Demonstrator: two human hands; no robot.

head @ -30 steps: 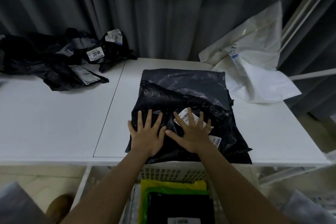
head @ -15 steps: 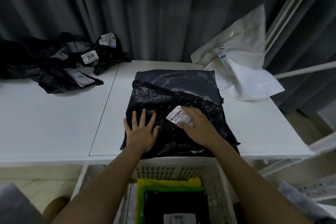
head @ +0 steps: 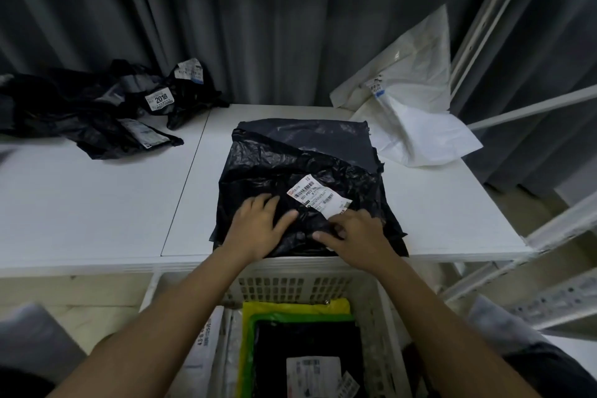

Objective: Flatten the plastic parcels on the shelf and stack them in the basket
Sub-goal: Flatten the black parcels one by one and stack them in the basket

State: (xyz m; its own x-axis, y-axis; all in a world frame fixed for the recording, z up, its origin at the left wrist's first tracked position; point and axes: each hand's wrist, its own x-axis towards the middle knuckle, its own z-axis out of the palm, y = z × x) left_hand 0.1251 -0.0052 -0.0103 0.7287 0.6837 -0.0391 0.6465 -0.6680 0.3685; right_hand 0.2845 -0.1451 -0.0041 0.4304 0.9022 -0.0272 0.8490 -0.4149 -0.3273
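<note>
White shelf (head: 97, 203) against grey curtain (head: 258, 26), parcels atop.

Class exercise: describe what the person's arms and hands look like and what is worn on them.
Both forearms are bare up to the bottom edge of the picture: no sleeves, gloves, watch or rings show on the left hand or the right hand. Five fingers show on each.

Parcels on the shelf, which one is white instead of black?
The white parcel at the shelf's far right corner, propped against the curtain. The one under both hands and the crumpled heap at far left are black.
</note>
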